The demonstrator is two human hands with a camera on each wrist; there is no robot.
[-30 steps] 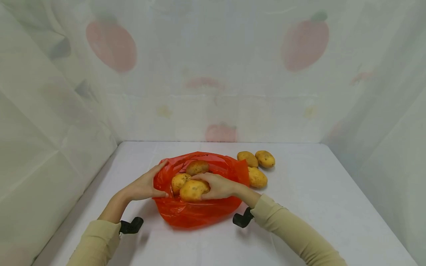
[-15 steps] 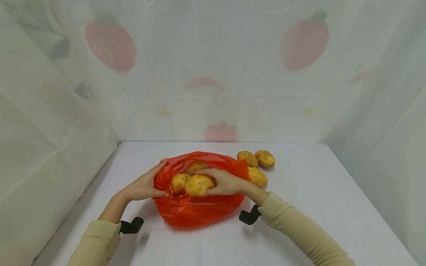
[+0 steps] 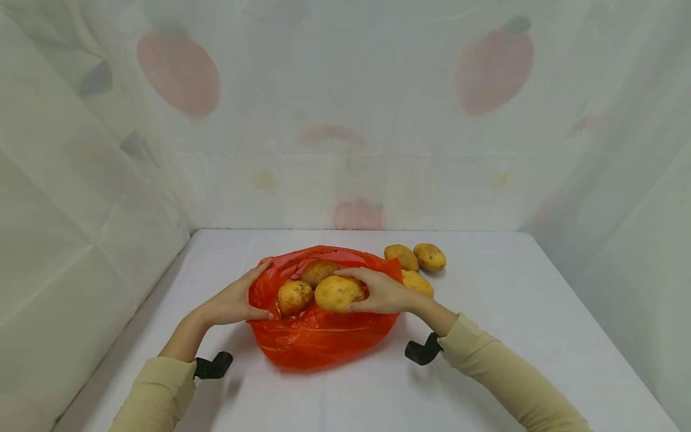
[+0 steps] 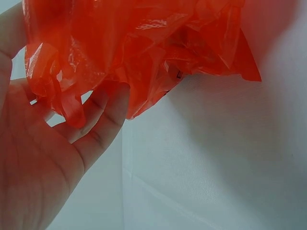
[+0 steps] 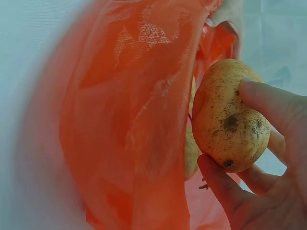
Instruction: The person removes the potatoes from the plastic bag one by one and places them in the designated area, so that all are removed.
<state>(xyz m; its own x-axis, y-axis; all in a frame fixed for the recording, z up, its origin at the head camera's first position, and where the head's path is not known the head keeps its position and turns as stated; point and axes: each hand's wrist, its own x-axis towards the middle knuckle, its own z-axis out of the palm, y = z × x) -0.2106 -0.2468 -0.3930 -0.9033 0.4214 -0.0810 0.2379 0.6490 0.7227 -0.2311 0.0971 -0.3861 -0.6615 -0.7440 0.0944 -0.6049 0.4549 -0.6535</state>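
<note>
A red plastic bag (image 3: 324, 351) sits on the table with its mouth spread. My left hand (image 3: 237, 303) holds its left rim, thumb at the near side and fingers at the far side; in the left wrist view the fingers (image 4: 103, 127) lie against the crumpled plastic. Over the mouth, my right hand (image 3: 384, 293) grips a yellow potato (image 3: 337, 294) between thumb and fingers. Dark spots mark that potato (image 5: 230, 120) in the right wrist view. Inside the bag lie a potato (image 3: 294, 297) at the left and a browner potato (image 3: 318, 272) behind. The bag's bottom is hidden.
Right of the bag, three potatoes lie on the white table (image 3: 502, 336): a rear left potato (image 3: 402, 257), a rear right potato (image 3: 430, 257) and a nearer potato (image 3: 418, 283), partly covered by the right hand and bag. Pale curtains (image 3: 345, 120) enclose the table's back and sides.
The right hand has moved up and to the right with the potato, away from the left potato in the bag. My left hand has stayed on the bag's rim.
</note>
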